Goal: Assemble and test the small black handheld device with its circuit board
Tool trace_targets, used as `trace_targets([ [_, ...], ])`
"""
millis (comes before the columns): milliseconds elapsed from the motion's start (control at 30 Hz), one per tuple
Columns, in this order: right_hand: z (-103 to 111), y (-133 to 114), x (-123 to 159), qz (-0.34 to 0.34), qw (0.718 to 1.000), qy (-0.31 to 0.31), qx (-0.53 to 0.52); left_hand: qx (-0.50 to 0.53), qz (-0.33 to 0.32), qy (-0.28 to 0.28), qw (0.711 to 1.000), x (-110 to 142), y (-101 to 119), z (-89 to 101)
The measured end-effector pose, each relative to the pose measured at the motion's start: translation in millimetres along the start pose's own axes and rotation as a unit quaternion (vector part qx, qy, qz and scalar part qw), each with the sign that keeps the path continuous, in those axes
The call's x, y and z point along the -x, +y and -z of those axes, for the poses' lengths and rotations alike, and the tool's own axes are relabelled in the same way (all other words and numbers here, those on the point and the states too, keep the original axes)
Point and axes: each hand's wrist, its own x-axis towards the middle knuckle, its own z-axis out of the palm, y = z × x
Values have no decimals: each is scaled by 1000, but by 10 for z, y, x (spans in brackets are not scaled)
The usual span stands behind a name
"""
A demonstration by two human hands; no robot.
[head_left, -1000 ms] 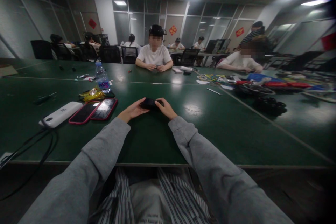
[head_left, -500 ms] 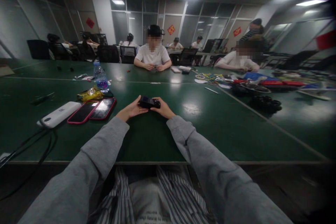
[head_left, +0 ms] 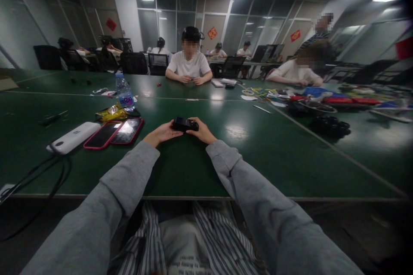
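A small black digital camera (head_left: 184, 124) is held between my two hands over the green table (head_left: 190, 167). Its dark screen faces up toward me, with small buttons on its right part. My left hand (head_left: 164, 132) is closed on the left end, fingers beneath it. On the right end, my right hand (head_left: 203, 131) grips the body with the thumb toward me; its other fingers are partly hidden behind. To the left of my left hand lie two phones in red-edged cases, one dark (head_left: 102, 135) and one with a bright reflection (head_left: 127, 130).
A white power bank (head_left: 75, 138) with a black cable lies far left. Beyond the phones are a yellow packet (head_left: 112, 112) and a water bottle (head_left: 124, 91). At right are a pen (head_left: 262, 109), a black bundle (head_left: 331, 126) and mixed cables. A person (head_left: 189, 62) sits opposite.
Between the first two frames, the right thumb came off the camera's top face, uncovering the buttons, and the camera tilted toward me. Since then both hands have kept their hold.
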Motion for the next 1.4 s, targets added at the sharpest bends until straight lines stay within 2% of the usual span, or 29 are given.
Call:
trace_targets([
  [367,-18,21,-3,2,1000,10,-21,13,6,-7,1000,-8,5,-18],
  [633,-4,149,-54,-42,991,46,-121,6,17,-24,1000,17,15,-14],
  [800,71,96,-70,-71,981,50,-171,6,12,-10,1000,-11,3,-6],
  [900,115,52,-82,-104,964,67,-235,8,12,-4,1000,-33,-7,9],
  [1067,179,90,-112,-210,893,143,-371,10,11,3,1000,-52,-12,17],
  [1133,195,128,-118,-227,877,165,-390,11,10,4,1000,-53,-10,15],
  [1400,176,141,-122,-236,880,165,-379,12,5,8,1000,-43,-6,0],
])
